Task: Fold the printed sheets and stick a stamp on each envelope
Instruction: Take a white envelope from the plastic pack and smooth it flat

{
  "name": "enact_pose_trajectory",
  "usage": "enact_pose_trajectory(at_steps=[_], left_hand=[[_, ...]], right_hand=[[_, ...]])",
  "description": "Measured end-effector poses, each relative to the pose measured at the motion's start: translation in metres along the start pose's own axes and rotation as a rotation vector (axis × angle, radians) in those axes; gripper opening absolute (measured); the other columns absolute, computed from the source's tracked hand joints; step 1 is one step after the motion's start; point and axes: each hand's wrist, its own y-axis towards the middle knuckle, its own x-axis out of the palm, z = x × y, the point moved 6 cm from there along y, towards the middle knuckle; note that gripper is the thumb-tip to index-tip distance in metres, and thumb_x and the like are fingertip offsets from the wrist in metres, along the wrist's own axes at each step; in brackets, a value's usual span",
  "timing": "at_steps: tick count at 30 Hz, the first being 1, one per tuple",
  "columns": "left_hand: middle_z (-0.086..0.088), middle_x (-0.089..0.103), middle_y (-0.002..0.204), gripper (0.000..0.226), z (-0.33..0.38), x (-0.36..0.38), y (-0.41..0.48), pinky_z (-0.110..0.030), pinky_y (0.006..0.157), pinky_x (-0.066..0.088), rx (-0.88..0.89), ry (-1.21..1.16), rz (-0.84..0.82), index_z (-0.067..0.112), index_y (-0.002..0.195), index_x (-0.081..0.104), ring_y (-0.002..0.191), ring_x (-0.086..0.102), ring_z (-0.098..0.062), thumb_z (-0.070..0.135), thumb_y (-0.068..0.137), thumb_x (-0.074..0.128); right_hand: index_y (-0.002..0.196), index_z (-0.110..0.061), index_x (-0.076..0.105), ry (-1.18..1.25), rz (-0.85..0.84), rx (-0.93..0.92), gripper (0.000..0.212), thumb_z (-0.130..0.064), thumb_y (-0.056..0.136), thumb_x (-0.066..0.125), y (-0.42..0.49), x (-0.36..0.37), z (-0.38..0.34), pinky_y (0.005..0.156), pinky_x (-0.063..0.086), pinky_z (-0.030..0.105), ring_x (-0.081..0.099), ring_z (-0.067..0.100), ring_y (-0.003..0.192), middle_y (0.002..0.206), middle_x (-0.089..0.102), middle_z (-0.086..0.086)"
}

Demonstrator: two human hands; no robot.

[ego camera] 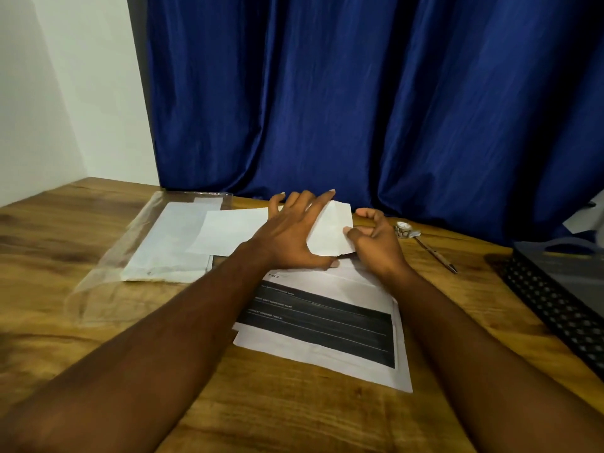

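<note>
Presses folded sheet (pixel 330 230) flat under spread left hand (pixel 291 233); pinches its edge with right hand (pixel 376 240), probably sharpening the crease above printed sheets (pixel 327 322).

Left hand (pixel 291 233) pressed flat on folded sheet (pixel 331 230), right hand (pixel 376 240) pinched its right edge, printed sheets (pixel 327 325) with black bands lay nearer, envelopes (pixel 176 243) in clear sleeve (pixel 108 279) lay left, tape roll (pixel 404 229) and pen (pixel 436 255) right, mesh tray (pixel 549 295) far right, blue curtain (pixel 359 93) hung behind.

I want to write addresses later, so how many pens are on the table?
1: a pen lies on the table right of the right hand, near the small roll. Others could hide under the printed sheets.
</note>
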Motion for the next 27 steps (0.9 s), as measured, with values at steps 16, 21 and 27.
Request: enact_pose_trajectory(at_steps=[16,21,27], left_hand=[[0.0,0.03,0.156,0.13,0.005,-0.007,-0.007,-0.053,0.122,0.009,-0.03,0.055,-0.043,0.032,0.163,-0.005,0.141,0.031,-0.022,0.089,0.066,0.061],[0.0,0.025,0.157,0.136,0.01,-0.006,-0.007,-0.054,0.122,0.007,-0.028,0.08,-0.077,0.033,0.163,-0.006,0.142,0.027,-0.023,0.098,0.06,0.055],[0.0,0.023,0.158,0.142,0.013,-0.007,-0.007,-0.055,0.124,0.007,-0.029,0.05,-0.08,0.035,0.161,-0.012,0.143,0.026,-0.023,0.104,0.053,0.049]], right_hand=[[0.117,-0.015,0.067,0.229,-0.227,0.16,0.017,-0.017,0.107,0.054,-0.014,0.006,-0.015,0.075,0.065,0.052,0.073,0.034,0.108,0.118,0.076,0.014],[0.104,-0.021,0.067,0.097,-0.091,0.141,0.016,-0.03,0.109,0.055,-0.016,-0.006,-0.02,0.058,0.059,0.031,0.076,0.023,0.093,0.105,0.079,0.005],[0.115,-0.016,0.067,0.385,-0.208,0.284,0.016,-0.025,0.108,0.056,-0.021,0.002,-0.018,0.088,0.062,0.05,0.075,0.028,0.107,0.113,0.08,0.008]])
